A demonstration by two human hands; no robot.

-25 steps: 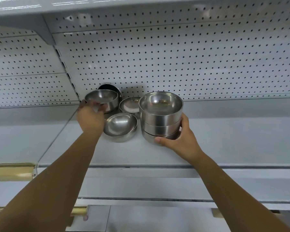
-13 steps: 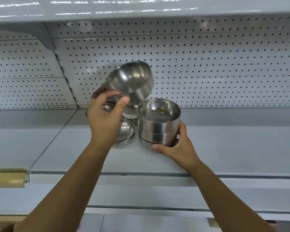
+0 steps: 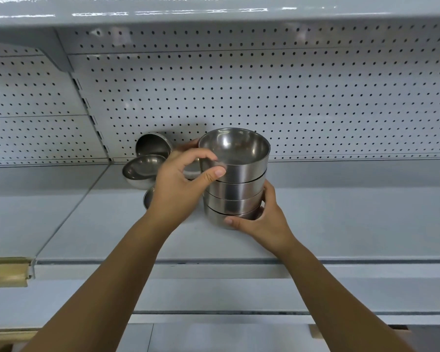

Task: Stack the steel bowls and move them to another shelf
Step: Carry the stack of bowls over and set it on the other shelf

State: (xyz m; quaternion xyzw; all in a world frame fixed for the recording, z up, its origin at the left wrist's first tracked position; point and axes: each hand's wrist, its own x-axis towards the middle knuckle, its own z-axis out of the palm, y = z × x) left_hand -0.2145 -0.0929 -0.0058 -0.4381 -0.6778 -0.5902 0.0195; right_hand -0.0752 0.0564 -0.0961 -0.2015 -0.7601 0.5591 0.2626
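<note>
Both hands hold a stack of four round, brushed steel bowls point(image 3: 235, 199) on the smooth grey metal shelf point(image 3: 341, 219). Left of the left hand point(image 3: 178, 189) lie loose, shiny bowls point(image 3: 142, 171); its curled fingers grip the top bowl point(image 3: 239, 158) by the rim, while the right hand point(image 3: 267, 222) cups the stack's base.

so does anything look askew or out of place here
Yes: behind the left hand, one loose steel bowl stands on its edge against the pegboard back, and a second bowl below it sits tilted. The stack of steel bowls looks straight.

Both hands point(image 3: 181, 189) point(image 3: 267, 219) grip the stacked steel bowls point(image 3: 235, 184).
</note>
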